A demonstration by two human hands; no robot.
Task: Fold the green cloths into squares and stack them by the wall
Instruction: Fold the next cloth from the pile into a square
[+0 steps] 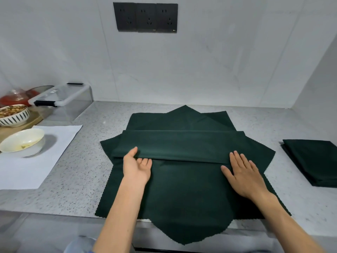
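Observation:
A pile of several dark green cloths (184,194) lies spread flat on the speckled counter (87,172), corners fanned out, one corner hanging over the front edge. The top cloth (178,145) is folded into a long band across the pile. My left hand (137,166) is at the band's left end, thumb on top and fingers tucked under its near edge. My right hand (243,175) lies flat with fingers apart at the band's right end, fingertips on its near edge. A stack of folded green cloths (313,161) sits at the right by the side wall.
At the left, a white paper sheet (36,161) carries a used white bowl (22,142). Behind it stand a striped bowl of food (13,115), a clear lidded box (62,101) and red cookware. Sockets (145,17) are on the back wall.

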